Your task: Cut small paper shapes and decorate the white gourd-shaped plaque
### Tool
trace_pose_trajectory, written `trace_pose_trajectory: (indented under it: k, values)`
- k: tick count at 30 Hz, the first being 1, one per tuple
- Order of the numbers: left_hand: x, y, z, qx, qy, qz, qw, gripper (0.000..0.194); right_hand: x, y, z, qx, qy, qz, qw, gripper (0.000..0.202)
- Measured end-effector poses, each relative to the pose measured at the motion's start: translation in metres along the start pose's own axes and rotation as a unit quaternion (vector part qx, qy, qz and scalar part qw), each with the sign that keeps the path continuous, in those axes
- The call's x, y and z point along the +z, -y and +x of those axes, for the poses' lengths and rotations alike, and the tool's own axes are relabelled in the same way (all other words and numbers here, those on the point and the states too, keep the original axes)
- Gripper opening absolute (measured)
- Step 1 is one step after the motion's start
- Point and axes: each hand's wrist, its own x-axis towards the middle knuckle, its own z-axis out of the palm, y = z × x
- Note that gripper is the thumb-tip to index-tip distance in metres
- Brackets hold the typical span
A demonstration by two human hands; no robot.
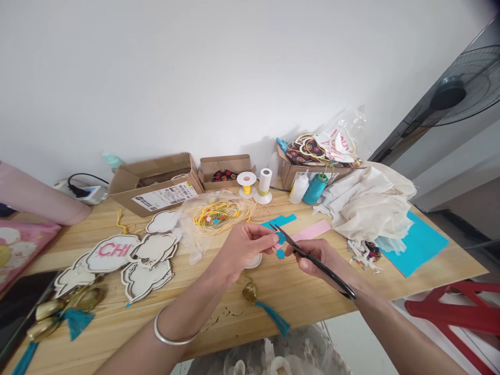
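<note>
My right hand [318, 260] is closed on black-handled scissors [324, 268], whose blades point up and left. Between the blade tips and my left hand [250, 244] is a small blue piece [280, 238], pinched in my left fingertips. Another small blue piece [280, 254] shows just below it. Behind my hands lie a blue strip [287, 220] and a pink strip [312, 230]. Under my left hand, a white plaque [253, 260] is partly hidden, with a brass bell [250, 292] and a blue tassel [275, 316] near it.
Cardboard boxes [156, 182], thread spools [264, 185] and a glue bottle [299, 187] line the wall. White plaques [113, 252] and a phone [27, 302] are at the left. White cloth [367, 203] and a blue sheet [417, 245] lie right. A red stool [453, 312] stands beyond the table edge.
</note>
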Motion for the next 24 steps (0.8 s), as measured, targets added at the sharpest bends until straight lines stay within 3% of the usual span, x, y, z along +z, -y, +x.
trace_pose_trajectory:
  k: [12,24]
  values:
    - [-0.004,-0.005,0.002,-0.023,0.026,0.028,0.999,0.008,-0.006,0.000,0.001,0.010,0.024,-0.005,1.000,0.061]
    - [-0.007,-0.004,0.006,-0.028,0.025,0.025,0.999,0.006,-0.012,-0.003,0.003,0.017,0.026,-0.011,0.999,0.052]
